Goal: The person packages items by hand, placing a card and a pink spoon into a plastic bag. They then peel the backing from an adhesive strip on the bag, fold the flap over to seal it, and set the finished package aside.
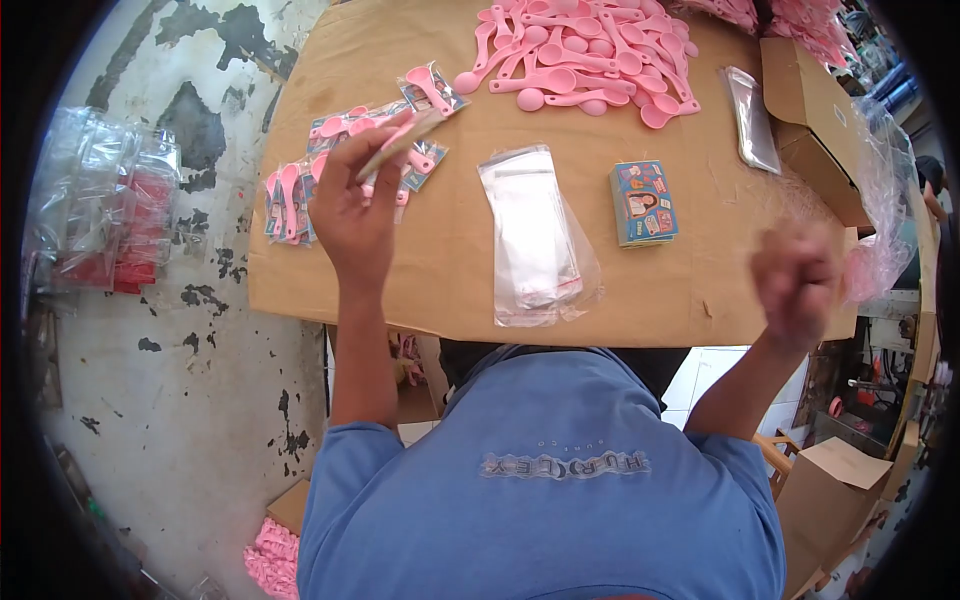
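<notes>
My left hand (358, 205) pinches a small flat bagged spoon packet (408, 140), seen nearly edge-on above the left part of the table. Beneath and around it lie several bagged pink spoons with printed cards (290, 205), some in a loose pile. My right hand (797, 275) is raised over the right side of the table, smeared by motion; its fingers look curled, and whether anything is in them does not show. Between the hands lie a stack of clear plastic bags (535, 235) and a stack of blue printed cards (645, 203).
A heap of pink measuring spoons (590, 55) covers the far middle of the table (440, 280). At the right stand an open cardboard box (815, 130) and another bundle of clear bags (750, 120). Plastic packs (105, 200) hang by the left wall.
</notes>
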The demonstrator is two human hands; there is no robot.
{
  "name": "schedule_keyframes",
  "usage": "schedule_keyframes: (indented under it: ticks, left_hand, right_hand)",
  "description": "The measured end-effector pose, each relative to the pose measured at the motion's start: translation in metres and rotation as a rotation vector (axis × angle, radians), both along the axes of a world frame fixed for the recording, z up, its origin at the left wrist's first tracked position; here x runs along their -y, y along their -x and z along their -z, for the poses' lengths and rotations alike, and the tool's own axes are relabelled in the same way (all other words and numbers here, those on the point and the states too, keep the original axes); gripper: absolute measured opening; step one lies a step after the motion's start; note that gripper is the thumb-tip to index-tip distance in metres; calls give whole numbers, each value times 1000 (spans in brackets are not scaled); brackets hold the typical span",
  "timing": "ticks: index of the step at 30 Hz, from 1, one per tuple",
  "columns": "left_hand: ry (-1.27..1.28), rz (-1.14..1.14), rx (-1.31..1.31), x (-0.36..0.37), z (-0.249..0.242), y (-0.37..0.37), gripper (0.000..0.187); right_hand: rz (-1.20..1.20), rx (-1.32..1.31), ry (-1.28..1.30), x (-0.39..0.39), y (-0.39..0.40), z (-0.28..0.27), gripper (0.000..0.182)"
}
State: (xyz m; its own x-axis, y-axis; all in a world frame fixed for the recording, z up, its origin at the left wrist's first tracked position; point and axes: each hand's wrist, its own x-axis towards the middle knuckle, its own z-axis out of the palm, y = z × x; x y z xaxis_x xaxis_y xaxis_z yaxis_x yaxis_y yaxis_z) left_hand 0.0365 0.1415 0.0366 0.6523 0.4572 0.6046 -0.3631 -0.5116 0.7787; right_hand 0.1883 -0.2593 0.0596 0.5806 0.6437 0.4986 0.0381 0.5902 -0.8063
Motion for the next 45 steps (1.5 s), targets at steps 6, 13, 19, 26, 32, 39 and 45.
schedule_keyframes:
  ticks: [6,13,19,26,32,39,45]
  left_hand:
    - [-586,-278,-485,-47,4,-5,46]
    - [-673,-15,-396,-12,4,-24,39]
    - [-813,3,-590,-33,37,-44,39]
    - [-497,100,-530,-10,17,-34,37]
    - [75,539,-261,93,-13,-30,49]
    - [730,1180,-428,200,-10,-27,105]
    - [512,1307,-559,188,1,-5,75]
  right_hand:
    - [585,-469,376,43,-35,32,62]
    - [-284,-828,-569,48,-21,39,89]
    - [0,-800,-242,31,-24,6,95]
    - [488,-600,-44,61,-17,29,89]
    - [-206,-362,-238,26,-7,35,102]
    - [-609,-428,-46,-54,44,16,111]
    - [654,359,562,-45,-18,2,48]
